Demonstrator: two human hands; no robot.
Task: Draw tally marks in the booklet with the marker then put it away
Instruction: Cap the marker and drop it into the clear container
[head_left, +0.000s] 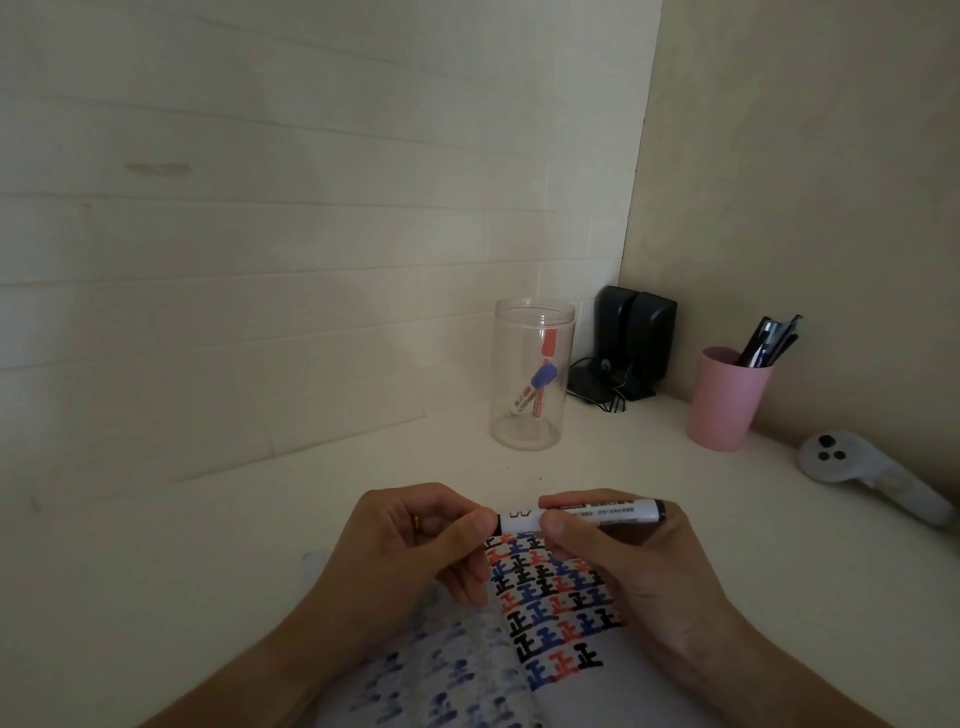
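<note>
A white marker (597, 515) with a dark end lies level between both hands, just above the open booklet (550, 613). My left hand (410, 545) pinches its left end, where the cap is hidden by my fingers. My right hand (623, 561) grips the barrel. The booklet's right page carries rows of black, red and blue tally marks; the left page shows faint blue bleed-through. A clear plastic jar (532, 374) stands farther back with a red marker and a blue marker inside.
A pink cup (724, 400) with dark pens stands at the right by the wall. Black speakers (631, 338) with cables sit in the corner. A white controller (878, 478) lies at the right edge. Walls close off the back and right.
</note>
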